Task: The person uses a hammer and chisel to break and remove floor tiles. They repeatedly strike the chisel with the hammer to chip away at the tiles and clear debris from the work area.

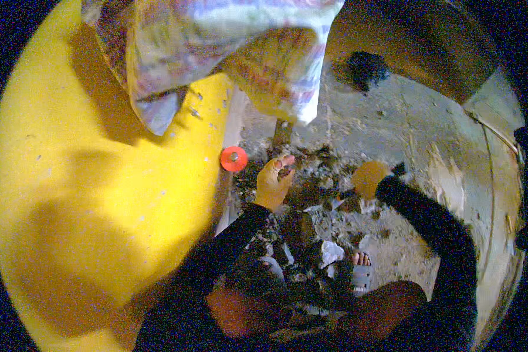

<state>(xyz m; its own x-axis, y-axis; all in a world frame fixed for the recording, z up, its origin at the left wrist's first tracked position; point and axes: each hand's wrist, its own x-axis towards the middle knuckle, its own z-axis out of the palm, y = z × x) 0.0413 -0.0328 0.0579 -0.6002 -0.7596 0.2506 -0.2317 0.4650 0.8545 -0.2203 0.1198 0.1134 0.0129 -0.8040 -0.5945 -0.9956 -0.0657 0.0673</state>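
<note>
Over a pile of dark rubble (311, 220) mixed with pale chips, both my hands work low near the ground. My left hand (271, 186) has its fingers curled, and a small dark spot shows between thumb and fingertips; what it is I cannot make out. To the right, my right hand (368, 179) reaches down to the rubble's edge. Its fingers are blurred and turned from view, so their grip does not show. A whitish chunk (332, 253) lies nearer to me, between my feet.
A yellow panel (117, 193) fills the left side. Beside my left hand is a red disc (233, 159) with a metal centre. Patterned cloth (217, 53) hangs above. A black clump (365, 69) lies farther off on the grey floor (364, 120). My sandalled foot (361, 273) stands below.
</note>
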